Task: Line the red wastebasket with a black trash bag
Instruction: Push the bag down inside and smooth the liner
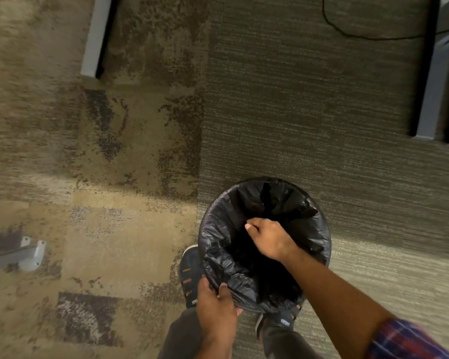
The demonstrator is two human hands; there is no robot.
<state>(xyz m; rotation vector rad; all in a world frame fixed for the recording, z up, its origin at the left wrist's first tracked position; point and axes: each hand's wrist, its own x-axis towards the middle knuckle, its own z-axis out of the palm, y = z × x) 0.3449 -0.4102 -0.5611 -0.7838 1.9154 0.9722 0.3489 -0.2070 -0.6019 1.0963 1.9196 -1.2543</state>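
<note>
The black trash bag (218, 244) is spread over the round mouth of the wastebasket, covering its rim all around; none of the red wall shows from above. My left hand (215, 304) grips the near-left rim through the bag's folded edge, thumb on top. My right hand (268, 238) reaches down into the opening with its fingers curled, pressed against the bag's inner folds. Whether it pinches the plastic is hidden. The basket stands on the carpet just in front of my feet.
My two dark shoes (191, 275) stand beside and under the basket's near edge. Grey furniture legs (96, 37) rise at the upper left and another (430, 94) at the right. A black cable (347, 32) lies on the carpet at the top. A metal bracket (33, 255) sits left.
</note>
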